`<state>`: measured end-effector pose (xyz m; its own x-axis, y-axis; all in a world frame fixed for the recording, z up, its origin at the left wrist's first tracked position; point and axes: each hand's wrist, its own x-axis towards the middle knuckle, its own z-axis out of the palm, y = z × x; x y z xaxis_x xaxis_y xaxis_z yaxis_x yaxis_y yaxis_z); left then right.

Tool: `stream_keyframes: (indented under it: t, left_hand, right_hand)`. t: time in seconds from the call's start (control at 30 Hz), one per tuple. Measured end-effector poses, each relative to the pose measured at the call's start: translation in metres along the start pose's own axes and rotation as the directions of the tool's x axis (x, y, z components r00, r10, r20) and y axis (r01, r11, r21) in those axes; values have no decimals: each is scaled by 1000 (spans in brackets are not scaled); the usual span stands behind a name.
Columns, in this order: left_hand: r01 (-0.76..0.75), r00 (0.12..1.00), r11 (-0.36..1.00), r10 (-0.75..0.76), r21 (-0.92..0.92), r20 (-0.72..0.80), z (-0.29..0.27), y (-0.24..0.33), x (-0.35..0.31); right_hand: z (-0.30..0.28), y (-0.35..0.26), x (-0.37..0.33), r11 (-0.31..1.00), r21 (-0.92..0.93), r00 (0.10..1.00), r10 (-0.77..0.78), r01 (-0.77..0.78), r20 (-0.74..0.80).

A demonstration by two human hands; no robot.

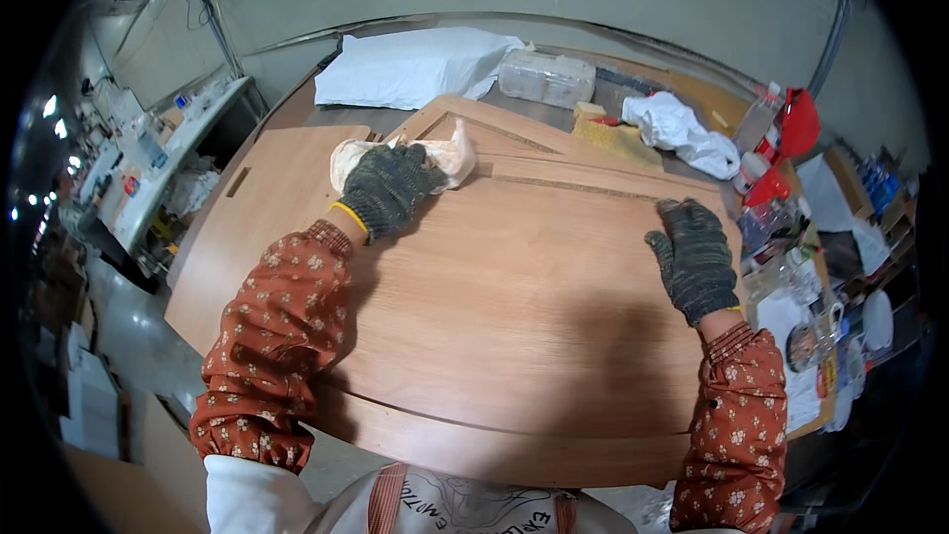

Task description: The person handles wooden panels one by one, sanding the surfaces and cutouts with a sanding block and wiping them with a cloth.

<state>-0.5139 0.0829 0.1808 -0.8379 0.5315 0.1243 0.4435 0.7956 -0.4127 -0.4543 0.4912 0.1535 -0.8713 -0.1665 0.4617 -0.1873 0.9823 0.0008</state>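
Note:
Both my hands wear dark knitted work gloves. My left hand (pixel 388 186) is closed over a crumpled cream cloth (pixel 457 157), pressing it on the far left part of a light wooden panel (pixel 514 277). Folds of the cloth stick out on both sides of the glove. At the panel's right edge, my right hand (pixel 694 259) lies flat with its fingers together and its thumb apart, holding nothing. Another wooden board with a small slot (pixel 277 178) sits at the left. Behind the panel lies a wooden piece with a triangular recess (pixel 494 129).
Along the table's back are a white wrapped bundle (pixel 410 67), a clear plastic-wrapped block (pixel 547 77), a yellow sponge (pixel 615 141) and a white crumpled cloth (pixel 682 131). Bottles, red containers (pixel 799 124) and jars crowd the right side. A cluttered side table (pixel 178 153) stands at the left.

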Motion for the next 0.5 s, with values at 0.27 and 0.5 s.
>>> stream_keyframes:
  t: [0.27,0.5]
  left_hand:
    - [35,999,913,-31,406,-16,6,21,-11]
    - [255,936,958,-279,134,213,-26,47,-11]
  right_hand:
    - [33,13,-11,994,103,995,-27,37,-98]
    - [24,24,-14,991,-60,985,-111,120,129]
